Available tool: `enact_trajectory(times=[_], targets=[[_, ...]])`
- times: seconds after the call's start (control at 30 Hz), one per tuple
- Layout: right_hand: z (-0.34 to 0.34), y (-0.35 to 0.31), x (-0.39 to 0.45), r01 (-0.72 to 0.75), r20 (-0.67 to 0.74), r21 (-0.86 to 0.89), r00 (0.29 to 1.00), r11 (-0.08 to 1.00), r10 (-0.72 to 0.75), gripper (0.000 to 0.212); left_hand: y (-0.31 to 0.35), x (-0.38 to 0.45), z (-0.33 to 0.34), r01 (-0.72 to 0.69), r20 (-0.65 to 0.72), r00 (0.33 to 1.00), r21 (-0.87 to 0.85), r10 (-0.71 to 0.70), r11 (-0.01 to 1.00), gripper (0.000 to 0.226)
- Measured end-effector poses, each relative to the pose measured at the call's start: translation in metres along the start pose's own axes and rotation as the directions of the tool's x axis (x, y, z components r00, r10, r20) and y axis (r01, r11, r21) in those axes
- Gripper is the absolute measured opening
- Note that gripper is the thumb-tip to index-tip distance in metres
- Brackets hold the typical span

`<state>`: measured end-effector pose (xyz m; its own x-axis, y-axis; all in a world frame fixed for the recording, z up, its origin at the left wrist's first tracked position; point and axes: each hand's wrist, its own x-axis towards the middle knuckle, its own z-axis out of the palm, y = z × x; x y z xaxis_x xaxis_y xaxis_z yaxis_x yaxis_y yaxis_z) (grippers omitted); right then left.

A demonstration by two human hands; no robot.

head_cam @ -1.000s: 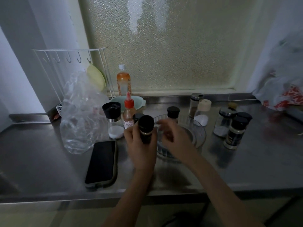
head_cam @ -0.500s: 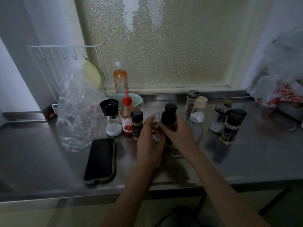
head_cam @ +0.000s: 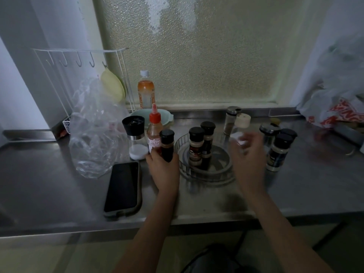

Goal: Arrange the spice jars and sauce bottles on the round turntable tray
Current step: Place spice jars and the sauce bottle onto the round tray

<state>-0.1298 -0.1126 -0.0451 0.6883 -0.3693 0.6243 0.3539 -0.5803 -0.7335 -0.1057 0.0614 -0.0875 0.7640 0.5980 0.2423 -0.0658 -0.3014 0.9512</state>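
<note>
The round clear turntable tray (head_cam: pixel 216 175) sits mid-counter. Two black-capped spice jars stand in its left half: a front jar (head_cam: pixel 196 145) and one (head_cam: pixel 207 142) right behind it. My left hand (head_cam: pixel 164 170) grips a dark black-capped jar (head_cam: pixel 167 145) just left of the tray. My right hand (head_cam: pixel 247 154) hovers blurred over the tray's right rim, fingers apart, holding nothing I can see. A red-capped sauce bottle (head_cam: pixel 154 130) and a salt grinder (head_cam: pixel 135 136) stand left. More jars (head_cam: pixel 278 152) wait at the right.
A phone (head_cam: pixel 123 191) lies flat near the front edge at left. A crumpled clear plastic bag (head_cam: pixel 94 131) sits behind it. An orange drink bottle (head_cam: pixel 145 91), a green bowl (head_cam: pixel 166 115), a wire rack (head_cam: pixel 78 62) and a bag (head_cam: pixel 338 107) line the back.
The jar I held over the tray now stands in it beside the other. My left hand moved left and took the dark jar by the sauce bottle. My right hand drew away to the right.
</note>
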Motion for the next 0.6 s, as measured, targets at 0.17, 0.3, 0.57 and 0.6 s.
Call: enact_trajectory(times=[0.17, 0.3, 0.57, 0.6], targets=[[-0.039, 0.059, 0.007, -0.266, -0.373, -0.243, 0.913, 0.933, 0.163, 0.061, -0.001, 0.006, 0.002, 0.022, -0.011, 1.0, -0.036, -0.022, 0.999, 0.037], [-0.035, 0.083, 0.016, -0.416, -0.29, -0.239, 0.893, 0.878, 0.344, 0.073, 0.002, 0.006, 0.002, 0.029, -0.035, 0.999, -0.062, -0.031, 0.998, 0.032], [-0.024, 0.095, 0.027, -0.434, -0.323, -0.218, 0.877, 0.874, 0.355, 0.047, 0.015, -0.006, -0.003, -0.209, -0.131, 0.973, -0.133, 0.192, 0.969, 0.026], [-0.025, 0.092, 0.025, -0.386, -0.325, -0.163, 0.89, 0.908, 0.32, 0.046, 0.017, -0.008, -0.003, -0.231, -0.136, 0.968, -0.136, 0.213, 0.964, 0.026]])
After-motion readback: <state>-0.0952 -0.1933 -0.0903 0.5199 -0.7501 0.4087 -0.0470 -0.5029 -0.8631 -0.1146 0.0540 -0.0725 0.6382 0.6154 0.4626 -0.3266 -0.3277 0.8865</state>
